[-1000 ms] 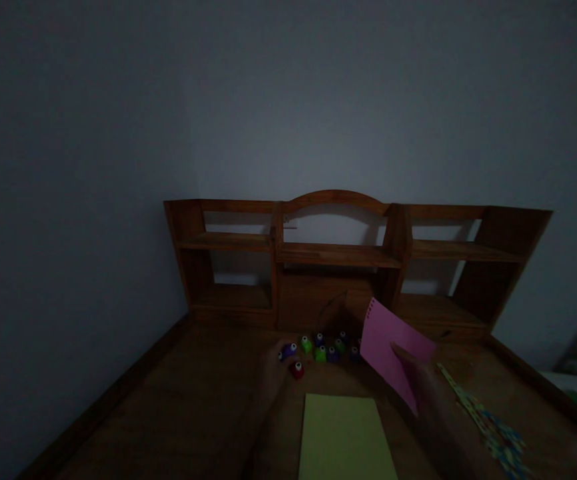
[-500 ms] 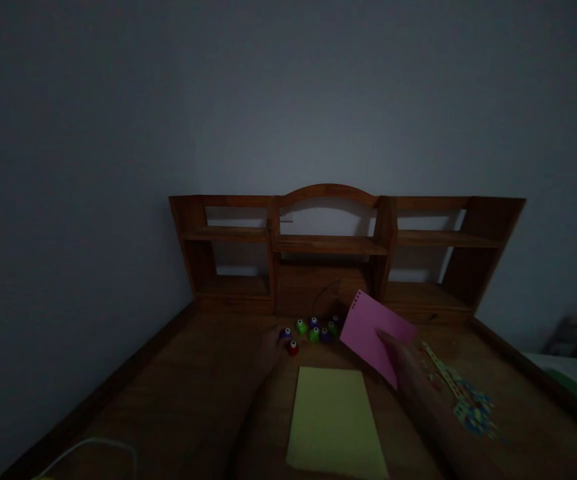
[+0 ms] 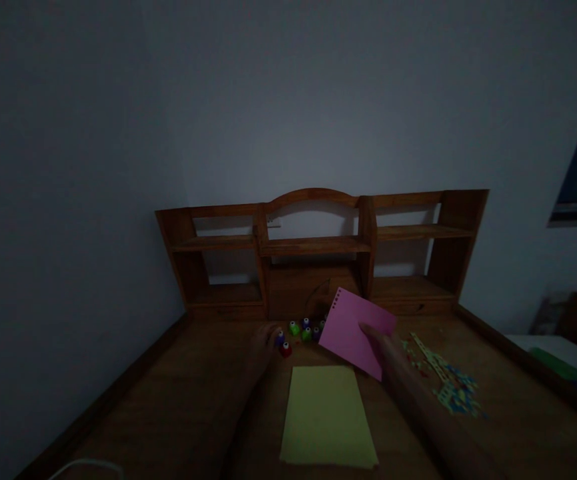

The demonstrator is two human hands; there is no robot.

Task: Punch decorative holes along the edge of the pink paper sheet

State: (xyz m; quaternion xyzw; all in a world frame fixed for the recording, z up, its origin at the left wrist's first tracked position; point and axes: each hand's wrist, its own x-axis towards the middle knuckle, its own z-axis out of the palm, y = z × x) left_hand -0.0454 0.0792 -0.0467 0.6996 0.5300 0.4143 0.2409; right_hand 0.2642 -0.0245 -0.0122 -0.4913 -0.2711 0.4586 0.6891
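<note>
I have the pink sheet [image 3: 351, 330] pinched in the right hand [image 3: 379, 343], thumb on top, tilted over the table [image 3: 158, 393] toward its back edge, right of the middle. The left hand [image 3: 264, 339] is on the other side, its fingers right by the purple toy [image 3: 280, 338]; in this dim light I cannot tell whether they grip it or only rest beside it. The red toy [image 3: 285, 349] sits just in front of that one, so a careless curl of the fingers could knock it over.

My bigger worry is the sheet: its left corner overlaps my view of the small toys [image 3: 307, 334] along the back edge, and a sweep leftward could topple ones I can't see. Squeezing too hard could crease it. The right forearm lies close to the loose plastic pieces [image 3: 453, 393] toward the table's right edge; a dropped elbow could scatter them. The yellow paper [image 3: 328, 417], between both forearms, could slide if a sleeve or wrist brushes it.
</note>
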